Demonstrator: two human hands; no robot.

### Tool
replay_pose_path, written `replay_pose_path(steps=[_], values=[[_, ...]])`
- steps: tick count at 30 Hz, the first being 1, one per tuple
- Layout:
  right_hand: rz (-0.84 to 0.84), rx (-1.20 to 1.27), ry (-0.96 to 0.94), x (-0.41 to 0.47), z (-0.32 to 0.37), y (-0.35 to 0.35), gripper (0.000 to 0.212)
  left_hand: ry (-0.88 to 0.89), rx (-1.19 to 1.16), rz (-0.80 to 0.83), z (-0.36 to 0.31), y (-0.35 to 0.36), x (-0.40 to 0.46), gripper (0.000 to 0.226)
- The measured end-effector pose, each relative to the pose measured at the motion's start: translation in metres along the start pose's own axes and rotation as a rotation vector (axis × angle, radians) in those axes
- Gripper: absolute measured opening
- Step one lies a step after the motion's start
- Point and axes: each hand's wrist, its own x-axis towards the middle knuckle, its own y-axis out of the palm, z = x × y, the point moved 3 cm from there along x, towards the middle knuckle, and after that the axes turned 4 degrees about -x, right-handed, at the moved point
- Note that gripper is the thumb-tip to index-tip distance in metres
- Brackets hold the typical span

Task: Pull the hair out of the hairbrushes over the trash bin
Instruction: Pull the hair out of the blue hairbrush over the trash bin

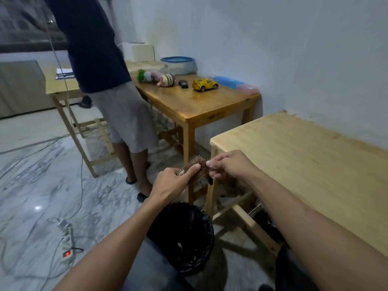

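A brown hairbrush with pale bristle tips is held in front of me, bristles up, above and beyond the trash bin. My left hand grips the brush from below, thumb across its bristles. My right hand pinches at the brush's right end with thumb and fingertips; I cannot make out the hair between them. The bin is round, lined with a black bag, and stands on the floor between my forearms.
A light wooden table stands at my right. Beyond it a darker table carries a yellow toy car, soft toys and a blue-rimmed bowl. A person stands at left centre. Cables and a power strip lie on the marble floor.
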Motion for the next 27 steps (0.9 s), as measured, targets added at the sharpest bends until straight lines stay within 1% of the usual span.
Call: replay_pose_path(steps=[3, 5, 7, 9, 11, 14, 17, 19, 21, 24, 25, 27], values=[[0.005, -0.014, 0.079, 0.009, -0.004, 0.027, 0.008, -0.051, 0.017, -0.021, 0.036, -0.009, 0.000, 0.075], [0.044, -0.021, 0.119, 0.017, -0.011, 0.043, 0.008, -0.106, -0.007, -0.015, 0.063, -0.012, 0.002, 0.077], [0.085, -0.005, 0.164, 0.026, -0.022, 0.057, 0.009, -0.138, -0.049, -0.012, 0.086, -0.013, 0.002, 0.076], [0.086, 0.034, 0.226, 0.036, -0.038, 0.073, 0.009, -0.163, -0.055, -0.013, 0.106, -0.012, 0.001, 0.076], [0.047, 0.093, 0.314, 0.049, -0.059, 0.087, 0.008, -0.199, -0.025, -0.021, 0.127, -0.011, -0.002, 0.076], [-0.050, 0.178, 0.443, 0.067, -0.095, 0.094, 0.014, -0.259, 0.039, -0.019, 0.153, -0.010, -0.006, 0.077], [-0.114, 0.240, 0.513, 0.082, -0.119, 0.103, 0.012, -0.288, 0.076, -0.019, 0.158, -0.006, -0.010, 0.076], [-0.065, 0.233, 0.524, 0.090, -0.127, 0.119, 0.016, -0.311, 0.098, -0.025, 0.156, -0.002, -0.009, 0.071], [0.056, 0.178, 0.546, 0.091, -0.129, 0.131, 0.023, -0.334, 0.152, -0.022, 0.152, 0.001, -0.008, 0.068], [0.267, 0.206, 0.555, 0.085, -0.128, 0.139, 0.048, -0.328, 0.200, -0.044, 0.146, 0.005, -0.008, 0.065], [0.295, 0.232, 0.536, 0.084, -0.128, 0.141, 0.050, -0.323, 0.224, -0.053, 0.143, 0.005, -0.009, 0.064], [0.263, 0.263, 0.475, 0.088, -0.130, 0.146, 0.042, -0.325, 0.273, -0.057, 0.139, 0.007, -0.011, 0.062]])
